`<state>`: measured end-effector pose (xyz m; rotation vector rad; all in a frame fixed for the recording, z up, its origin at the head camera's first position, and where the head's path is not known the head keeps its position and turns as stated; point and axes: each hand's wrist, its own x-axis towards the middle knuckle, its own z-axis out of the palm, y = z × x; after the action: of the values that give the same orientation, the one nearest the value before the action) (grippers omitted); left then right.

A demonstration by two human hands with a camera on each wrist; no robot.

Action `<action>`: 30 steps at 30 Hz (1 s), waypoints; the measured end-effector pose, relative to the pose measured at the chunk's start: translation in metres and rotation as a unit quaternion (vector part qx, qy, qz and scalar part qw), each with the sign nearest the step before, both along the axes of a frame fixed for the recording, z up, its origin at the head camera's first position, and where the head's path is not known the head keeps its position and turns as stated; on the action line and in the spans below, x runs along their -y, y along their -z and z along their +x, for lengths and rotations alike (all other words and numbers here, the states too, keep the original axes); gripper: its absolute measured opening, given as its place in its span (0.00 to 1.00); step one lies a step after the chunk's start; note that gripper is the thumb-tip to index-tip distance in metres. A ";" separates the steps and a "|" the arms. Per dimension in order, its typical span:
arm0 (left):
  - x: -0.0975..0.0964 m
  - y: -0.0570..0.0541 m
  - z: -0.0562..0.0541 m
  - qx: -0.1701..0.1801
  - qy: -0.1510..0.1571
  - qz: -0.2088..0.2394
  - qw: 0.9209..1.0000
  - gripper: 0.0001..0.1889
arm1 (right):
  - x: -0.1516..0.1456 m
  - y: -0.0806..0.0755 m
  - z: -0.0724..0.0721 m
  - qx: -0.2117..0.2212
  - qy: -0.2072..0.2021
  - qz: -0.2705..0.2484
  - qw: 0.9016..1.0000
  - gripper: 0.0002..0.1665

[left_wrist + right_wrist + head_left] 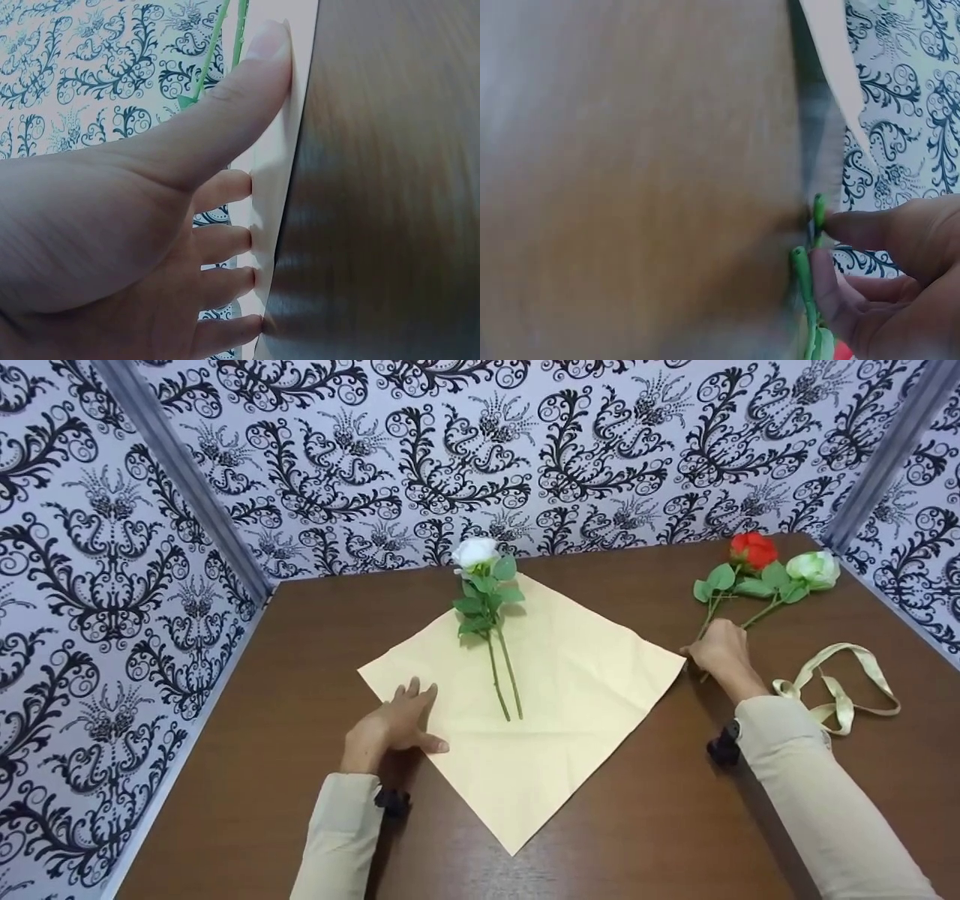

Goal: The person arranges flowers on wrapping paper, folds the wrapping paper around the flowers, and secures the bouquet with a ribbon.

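Note:
A square sheet of cream wrapping paper [555, 660] lies on the table, one corner facing me. Two artificial roses with white heads [476, 553], one mostly hidden behind the other, rest on it, stems [506, 675] side by side. My left hand [397, 724] presses on the paper's left edge with fingers spread; its thumb [259, 82] lies along that edge. Beyond the right corner, my right hand [724, 652] pinches a stem of the red rose [754, 550]. A greenish-white rose [814, 570] lies beside it, and two green stem ends [802, 270] show at my fingertips.
A loosely looped cream ribbon [844, 705] lies right of my right forearm. The brown table [247, 720] meets patterned walls [450, 450] at the back and sides. Dark wrist devices [724, 744] sit at both sleeve cuffs.

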<state>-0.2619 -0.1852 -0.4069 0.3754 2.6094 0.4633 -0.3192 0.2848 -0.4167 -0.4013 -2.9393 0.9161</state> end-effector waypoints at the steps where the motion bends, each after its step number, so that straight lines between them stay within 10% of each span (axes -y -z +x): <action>1: 0.000 0.000 0.000 -0.001 0.001 -0.001 1.000 0.51 | -0.001 -0.002 0.000 0.007 0.001 0.000 1.000 0.18; 14: -0.003 0.000 -0.001 0.003 0.000 -0.010 1.000 0.51 | -0.005 -0.017 0.003 0.070 0.035 -0.082 0.994 0.09; 21: -0.002 -0.001 -0.001 0.003 -0.001 -0.009 1.000 0.51 | 0.003 -0.021 0.003 0.113 0.039 -0.263 0.957 0.07; 30: -0.001 0.000 0.000 0.000 0.004 -0.014 1.000 0.51 | 0.025 -0.023 0.008 0.063 0.040 -0.250 0.965 0.34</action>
<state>-0.2621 -0.1839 -0.4073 0.3756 2.6099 0.4230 -0.3113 0.2601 -0.3933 -0.6070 -2.7365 1.6773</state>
